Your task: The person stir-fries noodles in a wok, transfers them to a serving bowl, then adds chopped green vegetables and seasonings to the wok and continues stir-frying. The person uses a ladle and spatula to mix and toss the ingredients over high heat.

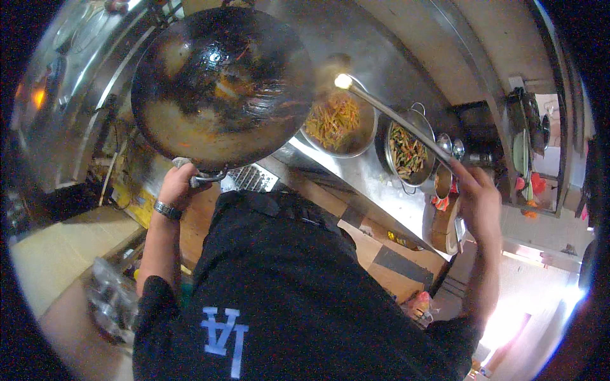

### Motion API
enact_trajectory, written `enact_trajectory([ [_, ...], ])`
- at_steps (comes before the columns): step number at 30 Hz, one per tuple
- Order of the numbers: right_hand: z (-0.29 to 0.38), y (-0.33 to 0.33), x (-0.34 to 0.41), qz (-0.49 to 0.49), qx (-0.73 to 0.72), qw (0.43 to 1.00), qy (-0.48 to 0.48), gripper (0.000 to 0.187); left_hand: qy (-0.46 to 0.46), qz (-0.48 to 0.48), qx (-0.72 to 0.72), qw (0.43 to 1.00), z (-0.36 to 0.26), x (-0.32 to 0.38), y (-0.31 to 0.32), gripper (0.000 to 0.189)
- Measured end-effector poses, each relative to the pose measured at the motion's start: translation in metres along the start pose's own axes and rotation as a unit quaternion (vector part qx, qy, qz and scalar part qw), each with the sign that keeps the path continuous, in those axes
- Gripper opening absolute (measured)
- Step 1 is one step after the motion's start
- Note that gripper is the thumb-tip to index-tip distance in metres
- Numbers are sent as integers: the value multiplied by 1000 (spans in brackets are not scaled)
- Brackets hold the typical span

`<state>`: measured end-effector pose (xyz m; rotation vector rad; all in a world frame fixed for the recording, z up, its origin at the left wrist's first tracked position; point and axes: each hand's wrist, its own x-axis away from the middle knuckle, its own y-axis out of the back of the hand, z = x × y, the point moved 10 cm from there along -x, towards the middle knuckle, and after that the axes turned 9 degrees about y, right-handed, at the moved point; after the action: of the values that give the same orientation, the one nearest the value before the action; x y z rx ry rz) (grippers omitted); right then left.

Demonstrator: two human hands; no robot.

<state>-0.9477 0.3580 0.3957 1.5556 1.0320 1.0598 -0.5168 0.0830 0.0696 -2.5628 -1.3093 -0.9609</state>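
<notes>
My left hand [182, 183] grips the metal handle [209, 178] of a large dark wok [190, 124], a grey cloth bunched beside the fingers. Food residue and an oily sheen mark the wok's inside. In my right hand [476, 195] is the long metal handle of a ladle or wok spatula [400, 120]; its far end, over a bowl right of the wok, is blurred and catches bright light. That round metal bowl [352, 153] holds cooked strips of food [333, 121]. Beside it stands a two-handled metal pan [390, 159] with cooked pieces, green and red bits among them [408, 152].
A bright steel counter [376, 183] runs under the bowls. Small metal containers [443, 181] and a round wooden board [445, 224] lie near my right hand. A perforated metal tray [252, 177] is below the wok. At lower left are shiny plastic-like items [112, 300].
</notes>
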Motion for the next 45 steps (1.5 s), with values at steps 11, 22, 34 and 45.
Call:
enact_trajectory([
  [11,127,-167,-128,87,-192,977,35,56,53,-15,132,990,8,3,2,8],
  [22,150,-165,-147,95,-109,985,93,51,-158,-69,-235,956,-25,15,-4,20],
  [34,-6,-14,20,-15,88,993,72,61,6,-15,123,992,12,1,-5,28],
  [45,-22,-51,22,-3,-139,988,-62,47,-77,-44,-129,988,-30,13,-7,30],
])
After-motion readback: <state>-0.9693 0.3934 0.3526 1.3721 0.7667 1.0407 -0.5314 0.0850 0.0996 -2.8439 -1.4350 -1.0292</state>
